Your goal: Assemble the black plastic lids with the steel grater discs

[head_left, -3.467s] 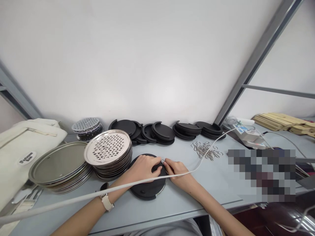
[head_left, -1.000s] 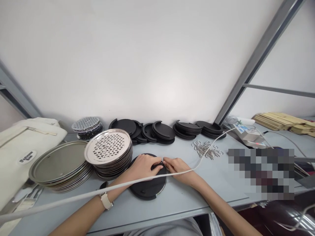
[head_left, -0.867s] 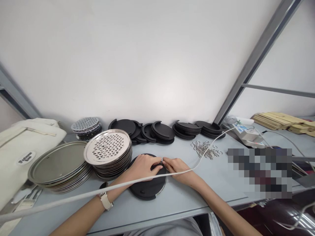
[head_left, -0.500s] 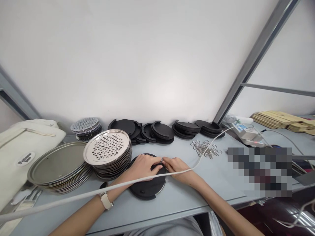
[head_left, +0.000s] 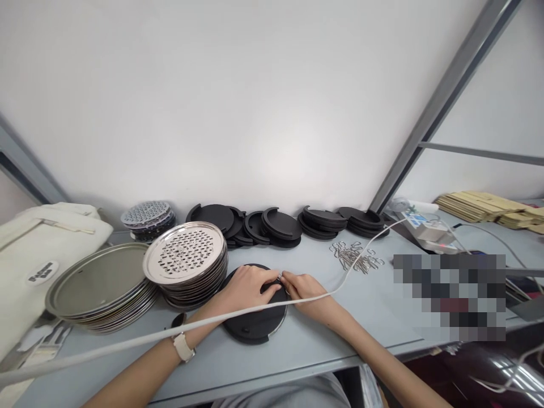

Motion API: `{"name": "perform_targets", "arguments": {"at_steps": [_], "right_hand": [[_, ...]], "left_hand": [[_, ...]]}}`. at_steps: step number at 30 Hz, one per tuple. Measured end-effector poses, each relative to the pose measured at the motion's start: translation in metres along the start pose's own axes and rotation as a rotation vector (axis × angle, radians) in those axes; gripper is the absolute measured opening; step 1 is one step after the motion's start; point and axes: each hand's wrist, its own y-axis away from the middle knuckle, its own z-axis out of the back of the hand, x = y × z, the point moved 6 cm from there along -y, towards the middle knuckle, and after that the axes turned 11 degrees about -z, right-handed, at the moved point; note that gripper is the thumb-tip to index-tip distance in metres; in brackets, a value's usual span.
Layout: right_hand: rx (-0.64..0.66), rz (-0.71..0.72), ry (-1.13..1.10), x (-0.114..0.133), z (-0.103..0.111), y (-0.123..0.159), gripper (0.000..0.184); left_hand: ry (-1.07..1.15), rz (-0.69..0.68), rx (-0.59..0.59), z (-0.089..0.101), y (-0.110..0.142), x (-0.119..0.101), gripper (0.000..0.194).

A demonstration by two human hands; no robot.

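A round black disc (head_left: 255,331) with a raised partial rim lies on the table before me. My left hand (head_left: 250,288) rests across its top, thumb and forefinger closed at the far right edge. At that same spot my right hand (head_left: 306,292) pinches with its fingertips, touching the left fingers. A small shiny metal piece (head_left: 279,276) shows between the fingertips; its shape is mostly hidden. To the right lies a loose pile of bent wire hooks (head_left: 357,258).
A stack of perforated grater discs (head_left: 187,255) and a stack of plain metal plates (head_left: 100,280) stand left. More black discs (head_left: 280,225) line the wall. A white cable (head_left: 204,323) crosses in front of my wrists. A cream bag (head_left: 38,249) sits far left.
The hands stay at the disc's edge in nearly the same pose. Only a slight shift of the camera shows.
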Motion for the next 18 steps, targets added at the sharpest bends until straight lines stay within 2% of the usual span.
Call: {"name": "perform_targets", "arguments": {"at_steps": [6,18], "right_hand": [[-0.038,0.016,-0.100,-0.0035,0.0034,0.0032,0.027],[-0.028,0.000,-0.238,-0.0018,0.0072,0.0038,0.032]], "left_hand": [[-0.021,-0.004,-0.002,-0.0003,0.0010,0.0001,0.017],[-0.050,-0.022,-0.004,0.0015,0.0022,-0.0030,0.015]]}}
